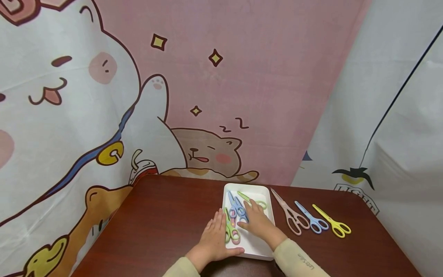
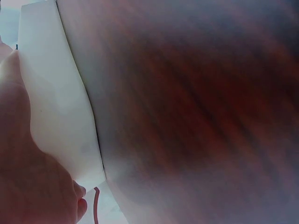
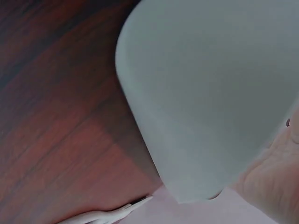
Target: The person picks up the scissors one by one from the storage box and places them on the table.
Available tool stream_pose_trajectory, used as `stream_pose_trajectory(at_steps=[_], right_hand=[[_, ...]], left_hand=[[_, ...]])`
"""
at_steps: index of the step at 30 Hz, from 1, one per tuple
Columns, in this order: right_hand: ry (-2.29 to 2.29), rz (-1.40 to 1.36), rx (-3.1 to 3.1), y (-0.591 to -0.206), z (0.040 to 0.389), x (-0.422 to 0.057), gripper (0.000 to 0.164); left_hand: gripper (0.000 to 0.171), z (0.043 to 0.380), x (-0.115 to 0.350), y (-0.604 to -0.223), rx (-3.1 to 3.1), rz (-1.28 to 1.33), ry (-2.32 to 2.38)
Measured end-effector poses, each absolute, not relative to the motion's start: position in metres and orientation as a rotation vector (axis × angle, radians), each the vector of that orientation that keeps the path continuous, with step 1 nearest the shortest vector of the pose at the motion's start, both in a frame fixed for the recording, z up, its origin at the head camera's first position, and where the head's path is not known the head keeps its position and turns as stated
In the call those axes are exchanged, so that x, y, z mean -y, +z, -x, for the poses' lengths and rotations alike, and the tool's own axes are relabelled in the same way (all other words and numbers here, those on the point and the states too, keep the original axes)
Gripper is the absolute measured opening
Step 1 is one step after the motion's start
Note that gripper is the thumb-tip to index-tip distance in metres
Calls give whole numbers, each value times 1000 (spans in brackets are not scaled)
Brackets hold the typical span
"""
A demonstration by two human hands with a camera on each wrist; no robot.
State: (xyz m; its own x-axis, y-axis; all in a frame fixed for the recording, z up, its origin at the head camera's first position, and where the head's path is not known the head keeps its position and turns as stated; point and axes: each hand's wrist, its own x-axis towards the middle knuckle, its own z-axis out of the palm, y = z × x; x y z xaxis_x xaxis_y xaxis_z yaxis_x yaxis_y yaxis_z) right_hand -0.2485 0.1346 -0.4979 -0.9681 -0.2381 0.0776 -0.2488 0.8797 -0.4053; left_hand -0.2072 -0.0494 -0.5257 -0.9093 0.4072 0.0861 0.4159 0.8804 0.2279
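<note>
A white tray (image 1: 254,248) holds several small scissors. My left hand (image 1: 215,238) lies along its left wall with fingers straight and thumb stretched across the near left corner. In the left wrist view that hand (image 2: 28,154) is against the tray's outer side (image 2: 60,98). Right beside its fingers lie green scissors (image 1: 227,227), partly over pink ones (image 1: 236,237). My right hand (image 1: 258,223) reaches over the tray's right wall, fingers spread, fingertips right at the blue scissors (image 1: 238,206). Light green scissors (image 1: 243,196) lie farther back, partly hidden by that hand.
Right of the tray, in a row on the brown table (image 1: 166,215), lie large pink scissors (image 1: 288,211), blue scissors (image 1: 311,219) and yellow scissors (image 1: 332,221). A printed cartoon cloth (image 1: 277,96) hangs behind the table.
</note>
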Motion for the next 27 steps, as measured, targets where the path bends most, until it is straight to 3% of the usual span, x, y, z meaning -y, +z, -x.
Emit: stream_pose_trajectory(at_steps=[27], right_hand=[[537, -178, 3044, -511, 252, -120, 57]], left_hand=[[126, 205, 49, -519, 3032, 661, -394]])
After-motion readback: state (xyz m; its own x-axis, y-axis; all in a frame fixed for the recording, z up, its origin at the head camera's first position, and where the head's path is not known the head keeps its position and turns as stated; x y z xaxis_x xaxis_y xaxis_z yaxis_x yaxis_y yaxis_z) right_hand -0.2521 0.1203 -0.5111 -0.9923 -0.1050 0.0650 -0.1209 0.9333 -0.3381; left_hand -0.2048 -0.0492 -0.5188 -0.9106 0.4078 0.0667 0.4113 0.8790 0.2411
